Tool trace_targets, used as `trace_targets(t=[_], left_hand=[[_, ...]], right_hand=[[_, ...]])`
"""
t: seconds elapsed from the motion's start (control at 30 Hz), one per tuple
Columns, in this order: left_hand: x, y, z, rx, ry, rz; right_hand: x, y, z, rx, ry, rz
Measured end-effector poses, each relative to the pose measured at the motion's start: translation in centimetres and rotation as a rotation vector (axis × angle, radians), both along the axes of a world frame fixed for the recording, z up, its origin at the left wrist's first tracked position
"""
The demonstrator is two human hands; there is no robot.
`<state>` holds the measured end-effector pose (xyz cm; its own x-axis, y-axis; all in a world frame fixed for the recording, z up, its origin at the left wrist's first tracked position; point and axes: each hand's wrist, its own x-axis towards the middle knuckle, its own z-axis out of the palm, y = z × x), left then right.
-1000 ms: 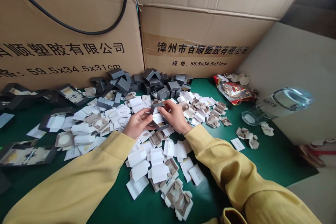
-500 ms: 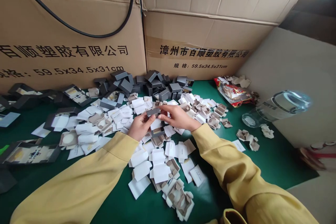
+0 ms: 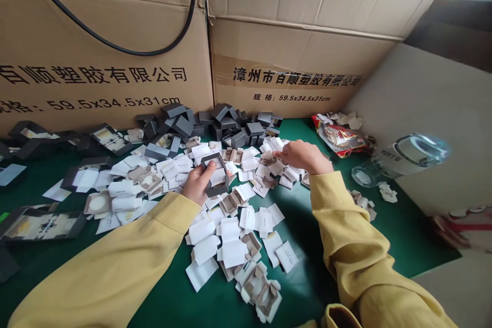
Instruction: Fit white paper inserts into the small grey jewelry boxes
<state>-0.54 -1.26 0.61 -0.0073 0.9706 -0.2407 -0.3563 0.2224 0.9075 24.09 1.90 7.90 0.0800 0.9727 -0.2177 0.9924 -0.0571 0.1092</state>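
My left hand (image 3: 196,184) grips a dark grey open box frame (image 3: 218,190) by its left side, thumb over the rim. The frame is tilted towards me, and white printed card shows within its opening. To the right, my right hand (image 3: 302,156) reaches over the heap with its fingertips pinched at a small folded card insert (image 3: 275,165); the fingers partly hide it. Around both hands lie many loose white and grey-brown folded card inserts (image 3: 234,255), some opened out, some flat.
Dark grey boxes (image 3: 184,125) are piled at the back against large cardboard cartons (image 3: 288,69). More open boxes (image 3: 48,225) lie on the left. A red snack packet (image 3: 340,138), a clear bottle (image 3: 403,159) and crumpled paper (image 3: 388,192) are on the right of the green table (image 3: 300,287).
My right hand has left the dark box and moved right to the card inserts. My left hand has turned the box so its open frame faces me.
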Motion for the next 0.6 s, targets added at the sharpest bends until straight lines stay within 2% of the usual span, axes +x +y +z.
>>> trace_targets(t=[0.07,0.13,0.27,0.37,0.5,0.6], left_hand=[[-0.1,0.1,-0.1,-0.011,0.003,-0.002],[-0.1,0.2,-0.2,-0.019,0.011,-0.013],[-0.4,0.3,-0.4,-0.027,-0.025,-0.072],[-0.8,0.4,-0.4,-0.03,-0.1,-0.158],[-1.5,1.0,-0.7,-0.042,-0.227,-0.267],[-1.9,1.6,-1.2,-0.077,-0.369,-0.357]], right_hand=[[0.1,0.5,-0.7,-0.053,0.06,0.087],[0.0,0.9,-1.5,-0.044,0.111,0.18],[-0.4,1.3,-2.4,0.108,0.145,0.226],[-0.6,1.0,-1.7,0.201,0.244,0.254],[-1.0,0.5,-0.4,0.227,0.638,0.468],[-2.4,0.1,-1.0,0.12,1.015,0.538]])
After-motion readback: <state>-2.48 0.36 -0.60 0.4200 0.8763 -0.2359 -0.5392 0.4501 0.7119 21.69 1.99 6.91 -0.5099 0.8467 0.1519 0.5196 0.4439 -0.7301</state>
